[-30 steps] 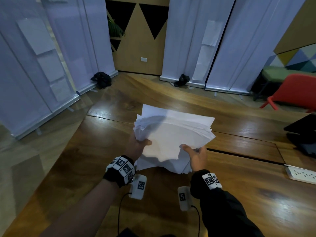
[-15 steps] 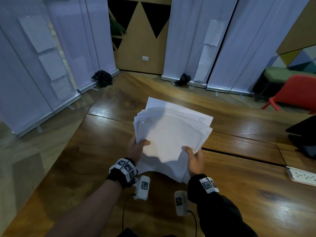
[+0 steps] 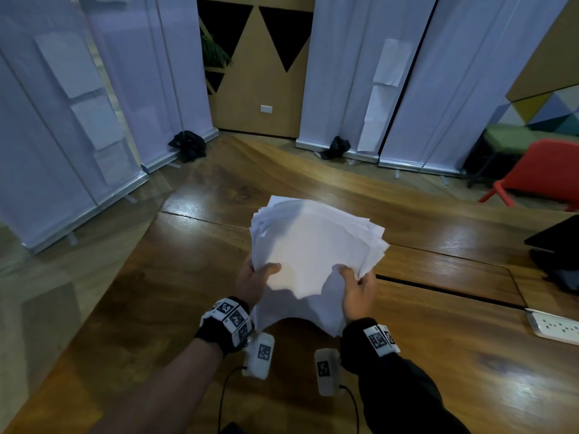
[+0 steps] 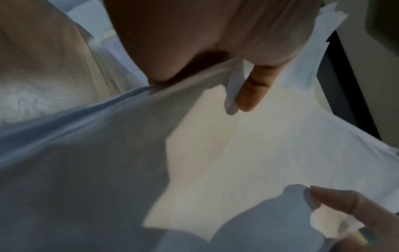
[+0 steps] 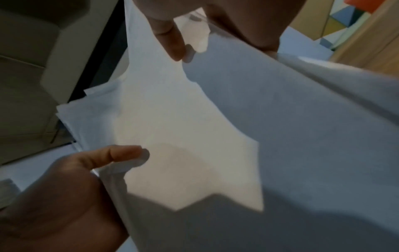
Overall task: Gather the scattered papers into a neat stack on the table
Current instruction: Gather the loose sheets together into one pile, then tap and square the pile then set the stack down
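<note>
papers [image 3: 316,245] between left hand [image 3: 253,283] and right hand [image 3: 358,292], seemingly above the table [image 3: 156,292]

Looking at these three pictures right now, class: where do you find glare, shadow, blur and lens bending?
Head view: straight banners bow outward, bright glare patches lie on the table, and the room is dim. Left wrist view: soft and smeared; dark shadow covers the near half of the papers. Right wrist view: the thumb of the right hand casts a shadow on the lit sheet, with blurred edges.
</note>
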